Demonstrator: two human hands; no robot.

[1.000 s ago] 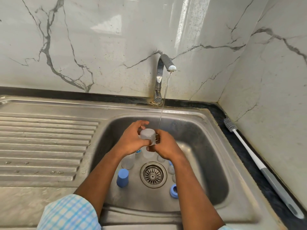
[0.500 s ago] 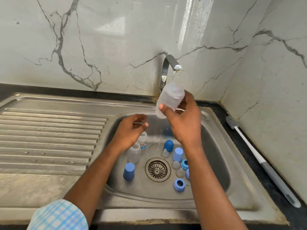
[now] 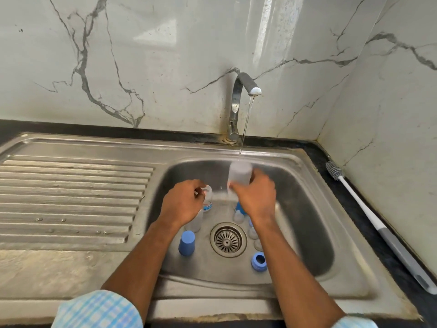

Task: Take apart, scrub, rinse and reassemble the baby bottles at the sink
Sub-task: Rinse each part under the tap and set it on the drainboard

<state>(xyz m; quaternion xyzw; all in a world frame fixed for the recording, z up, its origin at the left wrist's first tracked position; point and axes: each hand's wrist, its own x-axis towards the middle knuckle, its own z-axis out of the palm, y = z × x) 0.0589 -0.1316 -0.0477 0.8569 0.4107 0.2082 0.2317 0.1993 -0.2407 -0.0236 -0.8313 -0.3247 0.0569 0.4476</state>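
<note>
My right hand (image 3: 254, 197) grips a translucent baby bottle body (image 3: 239, 174) and holds it in the thin water stream from the tap (image 3: 246, 82). Over the left of the sink basin (image 3: 307, 221), my left hand (image 3: 184, 202) hovers with curled fingers; I cannot tell whether it holds anything. Just behind it stands a small bottle with a blue label (image 3: 208, 202), and a clear bottle (image 3: 197, 222) sits under the wrist. A blue cap (image 3: 186, 243), a blue screw ring (image 3: 259, 262) and clear teats (image 3: 237, 217) lie around the drain (image 3: 228, 239).
A long white and grey bottle brush (image 3: 378, 223) lies on the black counter strip to the right of the sink. The ribbed steel drainboard (image 3: 71, 197) stretches to the left. Marble walls close off the back and the right.
My right hand, which had lifted the bottle close to the spout, has lowered it into the basin under the stream. My left hand let go of the bottle a second ago and stays low.
</note>
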